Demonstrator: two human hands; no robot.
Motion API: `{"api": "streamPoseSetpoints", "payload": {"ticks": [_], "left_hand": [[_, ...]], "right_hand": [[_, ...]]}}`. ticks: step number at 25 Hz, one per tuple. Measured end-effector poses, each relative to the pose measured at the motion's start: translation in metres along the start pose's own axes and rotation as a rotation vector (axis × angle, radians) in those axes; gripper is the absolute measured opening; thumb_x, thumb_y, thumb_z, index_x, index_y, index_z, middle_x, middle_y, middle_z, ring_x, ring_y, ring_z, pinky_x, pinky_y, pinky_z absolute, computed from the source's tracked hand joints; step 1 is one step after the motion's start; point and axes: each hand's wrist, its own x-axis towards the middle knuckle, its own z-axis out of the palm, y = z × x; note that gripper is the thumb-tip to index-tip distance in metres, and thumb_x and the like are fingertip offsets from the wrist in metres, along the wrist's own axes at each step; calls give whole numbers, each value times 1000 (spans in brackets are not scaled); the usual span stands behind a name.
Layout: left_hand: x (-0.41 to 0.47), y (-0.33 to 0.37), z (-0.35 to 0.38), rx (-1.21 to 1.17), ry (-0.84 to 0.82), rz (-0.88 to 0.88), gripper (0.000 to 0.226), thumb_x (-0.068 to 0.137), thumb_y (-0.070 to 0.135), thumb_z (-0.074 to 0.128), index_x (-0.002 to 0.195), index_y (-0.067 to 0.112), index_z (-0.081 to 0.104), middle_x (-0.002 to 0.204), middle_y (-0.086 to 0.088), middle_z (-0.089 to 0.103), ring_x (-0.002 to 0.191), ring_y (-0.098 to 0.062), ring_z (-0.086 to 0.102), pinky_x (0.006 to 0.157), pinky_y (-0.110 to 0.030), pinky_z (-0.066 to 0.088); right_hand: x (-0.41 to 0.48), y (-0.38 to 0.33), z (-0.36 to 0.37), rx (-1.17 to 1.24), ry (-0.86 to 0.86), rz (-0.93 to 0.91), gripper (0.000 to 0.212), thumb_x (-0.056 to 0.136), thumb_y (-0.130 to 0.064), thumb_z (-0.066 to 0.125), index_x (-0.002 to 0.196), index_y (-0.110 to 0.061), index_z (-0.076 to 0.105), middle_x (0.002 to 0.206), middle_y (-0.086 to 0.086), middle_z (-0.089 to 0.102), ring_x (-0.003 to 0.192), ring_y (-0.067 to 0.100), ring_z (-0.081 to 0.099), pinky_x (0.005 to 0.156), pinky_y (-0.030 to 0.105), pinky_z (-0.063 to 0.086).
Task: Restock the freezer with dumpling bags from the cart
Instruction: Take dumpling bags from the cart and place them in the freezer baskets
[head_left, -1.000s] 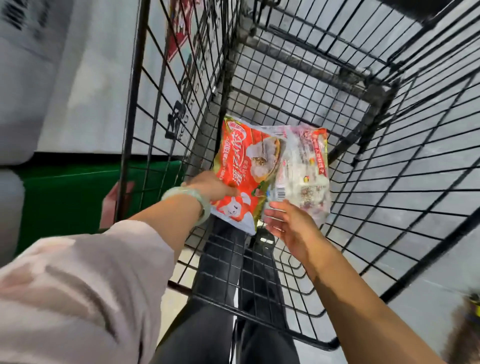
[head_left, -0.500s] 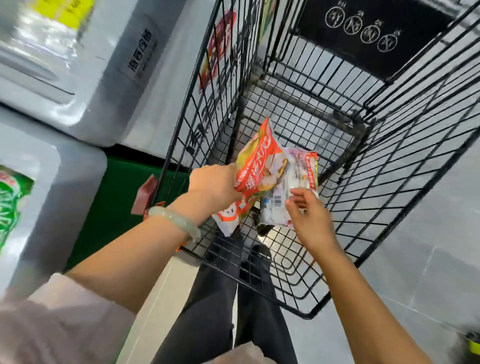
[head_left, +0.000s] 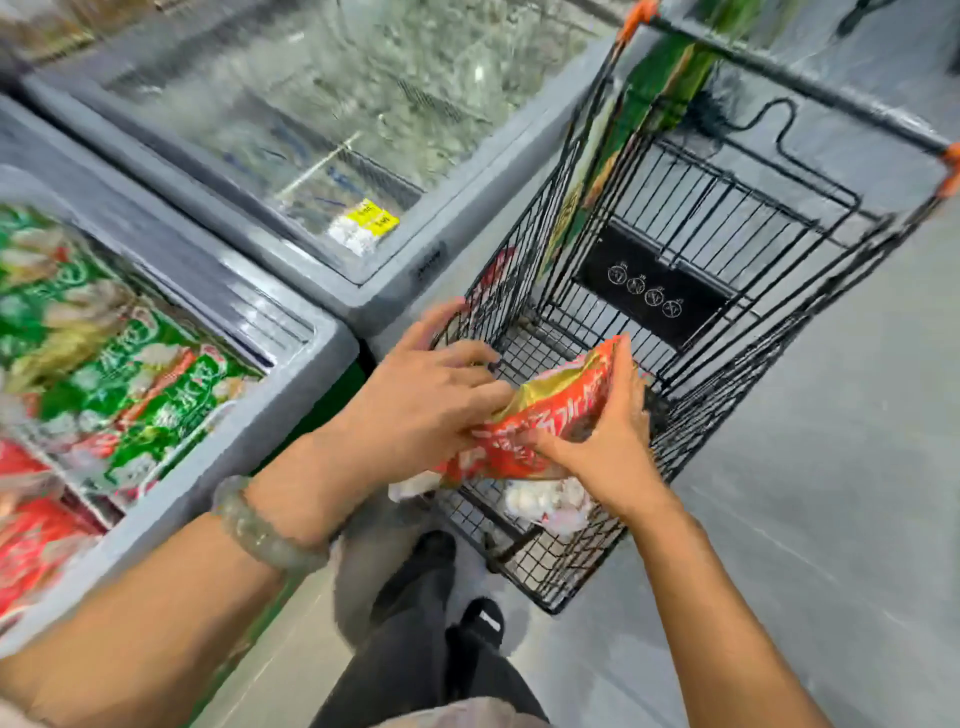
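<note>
Both hands hold dumpling bags over the near end of the black wire cart (head_left: 737, 332). My left hand (head_left: 431, 395) grips the left edge of a red and orange dumpling bag (head_left: 540, 426). My right hand (head_left: 608, 441) clasps the same bag from the right, fingers over its top. A pale, see-through dumpling bag (head_left: 545, 501) shows just beneath the red one; which hand carries it is hidden. The open chest freezer (head_left: 291, 374) lies to the left, holding green and red dumpling bags (head_left: 135, 384).
A second chest freezer (head_left: 363, 291) with a glass lid and a yellow price tag (head_left: 371, 218) stands behind the first, against the cart's left side. My legs and black shoes (head_left: 478, 623) are below the cart. Grey floor (head_left: 831, 467) spreads to the right.
Both hands have lifted the bags up from the cart's floor and brought them together. The view has swung up and left, so the freezers now show.
</note>
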Motion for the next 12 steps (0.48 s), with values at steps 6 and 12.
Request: {"api": "streamPoseSetpoints", "payload": {"ticks": [6, 12], "left_hand": [[-55, 11, -87, -116, 106, -372, 27, 52, 30, 65, 78, 24, 66, 95, 13, 70, 118, -20, 57, 105, -58, 34], [-146, 21, -126, -471, 407, -882, 40, 59, 38, 82, 91, 20, 66, 139, 3, 36, 127, -14, 30, 107, -38, 30]], "right_hand": [[-44, -73, 5, 340, -103, -25, 85, 64, -36, 84, 135, -20, 40, 120, -2, 58, 96, 2, 59, 82, 11, 50], [-83, -152, 31, 513, -154, -82, 34, 74, -20, 78, 97, -23, 53, 92, 2, 68, 71, 9, 65, 59, 22, 53]]}}
